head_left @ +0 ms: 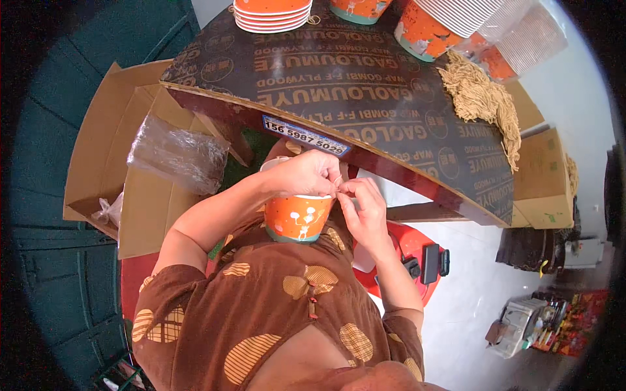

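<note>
An orange paper bucket (298, 218) with white printed figures and a teal base stands upright at my lap, just below the table edge. My left hand (312, 174) reaches across the bucket's top, its thumb and fingers pinched together at the right side of the rim. Meeting it there, my right hand (364, 207) pinches too, with fingertips touching or nearly touching the left ones. Whatever small, thin thing lies between the fingertips is too fine to make out. A bundle of beige cords (479, 94) lies on the table's right side.
A dark plywood table (339, 78) carries stacked orange bowl-like pieces (272, 14) and nested orange buckets (427, 29). Clear plastic (179, 153) hangs over an open cardboard box (153, 195) at left. Another carton (544, 179) is at right. A red stool (399, 238) holds small black devices.
</note>
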The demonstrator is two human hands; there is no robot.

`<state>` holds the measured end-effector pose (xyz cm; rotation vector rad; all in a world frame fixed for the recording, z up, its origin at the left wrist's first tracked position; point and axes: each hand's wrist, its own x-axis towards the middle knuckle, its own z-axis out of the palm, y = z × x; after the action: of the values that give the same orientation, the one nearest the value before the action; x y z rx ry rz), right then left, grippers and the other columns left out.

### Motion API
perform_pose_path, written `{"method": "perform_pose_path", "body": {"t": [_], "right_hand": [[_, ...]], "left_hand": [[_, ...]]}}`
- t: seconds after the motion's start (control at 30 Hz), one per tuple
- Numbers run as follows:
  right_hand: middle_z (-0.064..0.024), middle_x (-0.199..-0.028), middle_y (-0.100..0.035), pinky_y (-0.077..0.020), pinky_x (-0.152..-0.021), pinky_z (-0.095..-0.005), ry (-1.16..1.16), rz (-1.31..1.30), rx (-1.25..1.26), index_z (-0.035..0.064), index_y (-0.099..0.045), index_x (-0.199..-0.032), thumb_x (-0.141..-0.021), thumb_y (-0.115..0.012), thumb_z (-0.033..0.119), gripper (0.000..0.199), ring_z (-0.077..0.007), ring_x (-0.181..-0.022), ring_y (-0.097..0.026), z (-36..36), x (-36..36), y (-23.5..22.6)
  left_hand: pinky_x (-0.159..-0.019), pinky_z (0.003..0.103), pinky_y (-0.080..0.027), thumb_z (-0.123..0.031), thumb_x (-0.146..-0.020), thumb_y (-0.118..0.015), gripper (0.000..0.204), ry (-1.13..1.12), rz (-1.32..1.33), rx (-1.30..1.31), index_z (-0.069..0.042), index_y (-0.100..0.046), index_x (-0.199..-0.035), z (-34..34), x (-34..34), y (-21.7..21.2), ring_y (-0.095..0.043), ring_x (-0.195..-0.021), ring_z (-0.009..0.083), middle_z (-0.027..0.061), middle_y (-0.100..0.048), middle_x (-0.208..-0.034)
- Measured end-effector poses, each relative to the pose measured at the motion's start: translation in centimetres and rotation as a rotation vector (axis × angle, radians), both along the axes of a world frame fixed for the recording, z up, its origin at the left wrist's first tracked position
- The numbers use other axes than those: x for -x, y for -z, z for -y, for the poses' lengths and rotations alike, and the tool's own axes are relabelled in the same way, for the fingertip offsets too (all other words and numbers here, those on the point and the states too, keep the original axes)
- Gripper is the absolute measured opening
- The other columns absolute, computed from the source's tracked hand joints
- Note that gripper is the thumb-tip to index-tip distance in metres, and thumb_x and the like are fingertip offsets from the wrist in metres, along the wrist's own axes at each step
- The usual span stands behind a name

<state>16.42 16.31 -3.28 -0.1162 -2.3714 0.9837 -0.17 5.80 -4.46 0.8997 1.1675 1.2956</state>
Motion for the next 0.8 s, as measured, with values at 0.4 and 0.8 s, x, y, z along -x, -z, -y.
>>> {"method": "perform_pose_path", "body": {"t": [0.4, 0.8], "right_hand": [[-0.0146, -0.076, -0.057, -0.0459, -0.062, -0.04, 0.097, 0.015, 0.042, 0.0009, -0.053, -0.081, -0.078, -0.062, -0.004, 0.011, -0.0322, -0.071, -0.058, 1.6, 0.0, 0.3], [-0.0125, -0.076, -0.057, -0.0472, -0.058, -0.0381, 0.089, -0.159, -0.315, 0.0019, -0.055, -0.083, -0.071, -0.069, -0.002, 0.019, -0.0293, -0.065, -0.058, 1.9, 0.4, 1.2]], "left_hand": [[-0.055, 0.023, -0.043, 0.001, -0.075, -0.069, 0.014, -0.032, 0.024, 0.069, -0.003, -0.055, -0.076, 0.5, -0.1, -1.3, -0.055, -0.066, 0.0093, 0.0038, -0.062, -0.074], [-0.055, 0.023, -0.041, 0.003, -0.076, -0.065, 0.01, -0.046, 0.195, 0.038, -0.002, -0.058, -0.079, 0.6, 0.0, -0.9, -0.053, -0.064, 0.0079, 0.0028, -0.061, -0.075]]}}
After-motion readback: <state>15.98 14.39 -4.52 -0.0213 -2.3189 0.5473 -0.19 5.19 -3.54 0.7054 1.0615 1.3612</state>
